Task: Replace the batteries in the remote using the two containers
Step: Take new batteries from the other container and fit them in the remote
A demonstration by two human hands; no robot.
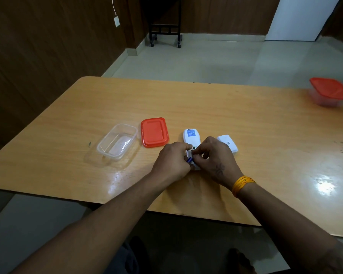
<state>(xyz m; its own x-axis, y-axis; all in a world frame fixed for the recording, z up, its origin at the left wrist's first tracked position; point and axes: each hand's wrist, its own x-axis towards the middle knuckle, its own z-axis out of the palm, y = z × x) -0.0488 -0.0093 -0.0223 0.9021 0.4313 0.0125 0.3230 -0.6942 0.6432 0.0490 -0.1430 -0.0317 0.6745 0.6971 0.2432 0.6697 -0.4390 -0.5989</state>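
Both hands, left hand (171, 160) pinching a blue battery (189, 160) and right hand (216, 158) gripping the remote (191, 136) at 12 o'clock, risk fumbling it or seating it reversed.

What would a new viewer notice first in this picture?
Both hands, left hand and right hand, work on a white remote at the table's centre. Left of it lie an orange lid and an open clear container; a closed container stands far right.
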